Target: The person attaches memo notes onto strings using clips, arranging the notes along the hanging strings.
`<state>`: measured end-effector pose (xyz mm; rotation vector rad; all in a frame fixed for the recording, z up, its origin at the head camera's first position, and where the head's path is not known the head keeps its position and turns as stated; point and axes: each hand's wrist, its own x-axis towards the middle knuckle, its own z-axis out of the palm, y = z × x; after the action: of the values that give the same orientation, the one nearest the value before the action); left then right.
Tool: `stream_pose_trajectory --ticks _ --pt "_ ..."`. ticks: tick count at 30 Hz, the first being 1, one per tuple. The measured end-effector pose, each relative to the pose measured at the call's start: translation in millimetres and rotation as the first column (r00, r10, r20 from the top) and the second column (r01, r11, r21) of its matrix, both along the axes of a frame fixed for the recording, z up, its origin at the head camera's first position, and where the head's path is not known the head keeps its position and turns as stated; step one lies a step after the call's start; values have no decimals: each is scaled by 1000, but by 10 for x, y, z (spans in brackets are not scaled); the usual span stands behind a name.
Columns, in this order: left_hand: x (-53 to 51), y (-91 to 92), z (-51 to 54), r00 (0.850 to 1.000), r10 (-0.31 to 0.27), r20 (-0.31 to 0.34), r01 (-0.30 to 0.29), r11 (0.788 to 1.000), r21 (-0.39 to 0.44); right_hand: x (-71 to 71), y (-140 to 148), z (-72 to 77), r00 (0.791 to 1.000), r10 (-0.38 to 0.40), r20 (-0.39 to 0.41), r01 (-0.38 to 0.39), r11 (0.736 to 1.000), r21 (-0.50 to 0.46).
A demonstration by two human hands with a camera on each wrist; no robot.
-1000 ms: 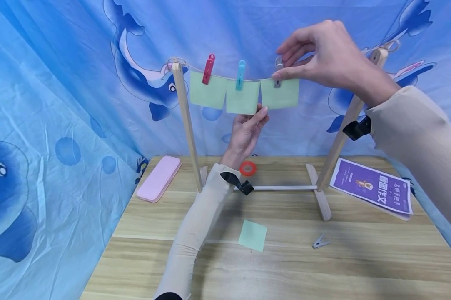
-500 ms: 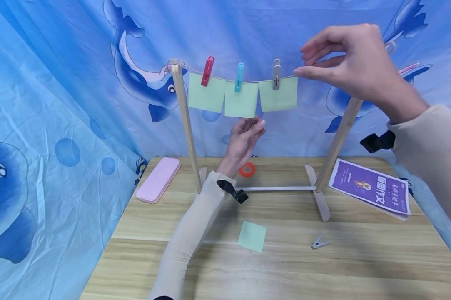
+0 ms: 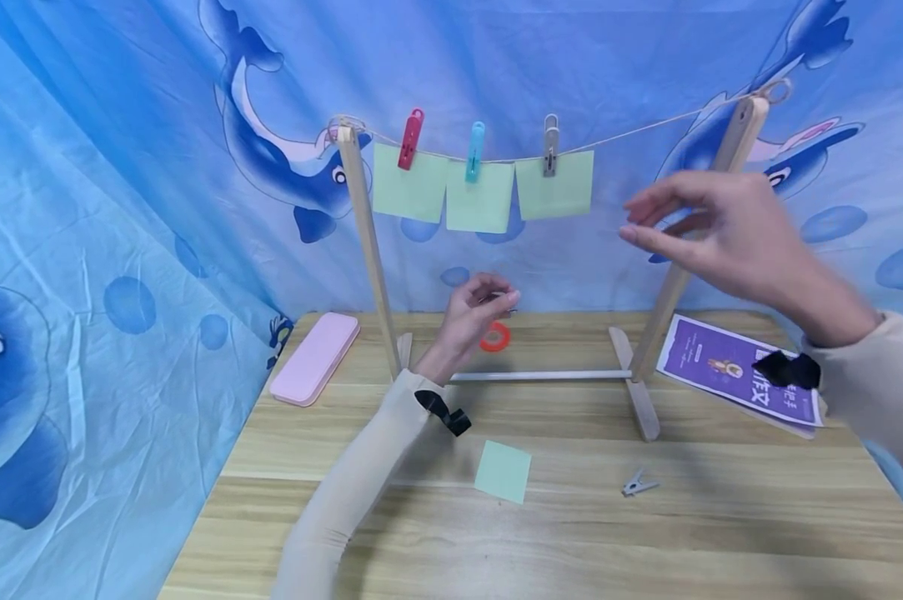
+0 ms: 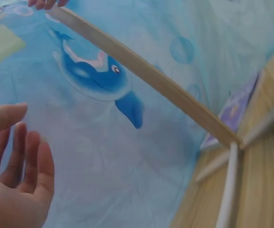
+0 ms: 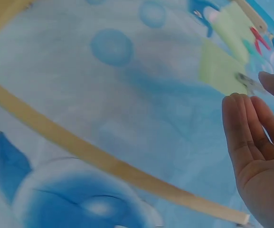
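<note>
Three pale green paper squares hang side by side from a string (image 3: 649, 127) between two wooden posts. A red clothespin (image 3: 411, 139) clips the left square (image 3: 409, 190), a light blue clothespin (image 3: 475, 152) the middle square (image 3: 479, 200), and a grey clothespin (image 3: 551, 146) the right square (image 3: 556, 190). My left hand (image 3: 469, 321), fingers loosely bent, is below the middle square and holds nothing. To the right of the papers my right hand (image 3: 729, 229) is in the air, relaxed, with nothing between thumb and fingers. Another green square (image 3: 503, 472) and a grey clothespin (image 3: 639, 483) lie on the table.
The right post (image 3: 721, 175) rises behind my right hand; the left post (image 3: 367, 242) stands beyond my left arm. A white bar (image 3: 549, 376) joins their feet. Around them lie a pink case (image 3: 316, 358), a red tape roll (image 3: 495, 337) and a purple booklet (image 3: 736, 371).
My right hand has let go of the grey clothespin on the string and moved right and down. My left hand has dropped away from below the papers, which stay hanging.
</note>
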<state>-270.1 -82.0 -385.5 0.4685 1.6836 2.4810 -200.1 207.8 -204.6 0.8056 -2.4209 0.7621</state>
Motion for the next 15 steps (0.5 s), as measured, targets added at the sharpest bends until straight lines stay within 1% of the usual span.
stream_pose_trajectory --ticks 2,4,7,9,11,15 --pt "45 -59 -45 1000 3 -6 -4 996 -90 31 49 -144 1000 7 21 -7 1000 1" --pt "85 -109 -93 1000 3 -21 -6 987 -162 66 106 -301 999 20 47 -21 1000 4" --pt "147 -182 -176 999 -5 -50 -8 965 -261 129 187 -542 994 31 107 -32 999 9" --pt "190 -231 -239 998 -25 -54 7 951 -308 181 238 -710 989 29 148 -30 1000 5" --pt "243 -281 -300 998 -45 -54 22 933 -359 247 287 -883 981 15 191 -16 1000 4" --pt "334 -385 -414 996 -73 -48 45 899 -435 356 378 -1251 973 28 227 -28 1000 -4"
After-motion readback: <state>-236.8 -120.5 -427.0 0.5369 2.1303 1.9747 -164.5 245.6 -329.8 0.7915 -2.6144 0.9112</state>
